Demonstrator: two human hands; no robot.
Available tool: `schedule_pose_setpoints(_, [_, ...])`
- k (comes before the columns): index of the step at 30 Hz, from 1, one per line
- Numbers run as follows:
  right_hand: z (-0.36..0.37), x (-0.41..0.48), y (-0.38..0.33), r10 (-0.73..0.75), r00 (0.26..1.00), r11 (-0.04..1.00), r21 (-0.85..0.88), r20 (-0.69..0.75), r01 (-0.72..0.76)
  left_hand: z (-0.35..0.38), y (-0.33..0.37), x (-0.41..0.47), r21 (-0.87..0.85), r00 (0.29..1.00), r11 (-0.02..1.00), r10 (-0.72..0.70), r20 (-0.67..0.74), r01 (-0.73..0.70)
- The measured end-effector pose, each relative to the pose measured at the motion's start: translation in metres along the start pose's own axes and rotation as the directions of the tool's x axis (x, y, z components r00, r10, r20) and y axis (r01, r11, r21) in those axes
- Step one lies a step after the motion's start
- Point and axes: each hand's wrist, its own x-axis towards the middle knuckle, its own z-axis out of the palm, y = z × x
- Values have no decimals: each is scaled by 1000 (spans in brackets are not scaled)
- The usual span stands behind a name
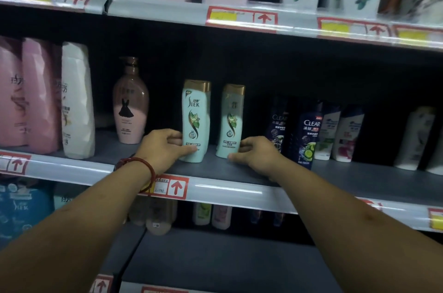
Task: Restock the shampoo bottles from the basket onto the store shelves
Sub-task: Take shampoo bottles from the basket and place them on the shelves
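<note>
Two pale green shampoo bottles with gold caps stand upright on the middle shelf (215, 170). My left hand (165, 146) grips the base of the left green bottle (195, 120), thumb across its front and fingers behind. My right hand (254, 153) holds the foot of the right green bottle (231, 120), thumb at its lower front edge and fingers at its right side. More green bottles appear to stand behind each one. The basket is out of view.
A pink pump bottle (130, 105) stands left of the green ones, with pink and white bottles (76, 101) farther left. Dark blue Clear bottles (309, 134) and white bottles (347, 134) stand to the right. Stocked shelves run above and below.
</note>
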Motion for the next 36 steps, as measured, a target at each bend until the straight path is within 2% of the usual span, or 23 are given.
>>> schedule_pose_setpoints(3, [-14, -22, -7, -33, 999, 998, -57, 29, 35, -6, 11, -12, 131, 997, 989, -58, -59, 66])
schedule_pose_setpoints(7, [-47, -55, -9, -112, 994, 977, -182, -7, 109, -6, 35, -42, 274, 992, 961, 68, -102, -38])
schedule_pose_setpoints(10, [-81, -83, -7, -141, 990, 949, -283, 9, 138, 7, 66, -68, 394, 978, 898, 207, 13, -195])
schedule_pose_setpoints(14, [-130, -130, 4, -184, 983, 879, -449, -5, 162, 55, 119, -103, 449, 926, 816, 266, 268, -365])
schedule_pose_setpoints(18, [-180, -185, 34, -79, 996, 817, -569, 47, 92, 120, 164, -137, 445, 855, 755, 296, 425, -482])
schedule_pose_setpoints(23, [-243, -251, 93, 26, 999, 805, -592, -28, -38, 205, 188, -174, 414, 792, 734, 272, 547, -538])
schedule_pose_setpoints(26, [-274, -284, 139, 117, 990, 804, -578, -74, -138, 264, 193, -193, 356, 753, 758, 258, 606, -547])
schedule_pose_setpoints(31, [-316, -344, 221, 275, 953, 751, -590, -129, -297, 374, 198, -228, 261, 612, 748, 234, 756, -609])
schedule_pose_setpoints(36, [-343, -410, 293, 425, 885, 696, -556, -190, -454, 467, 206, -275, 145, 470, 727, 266, 842, -671])
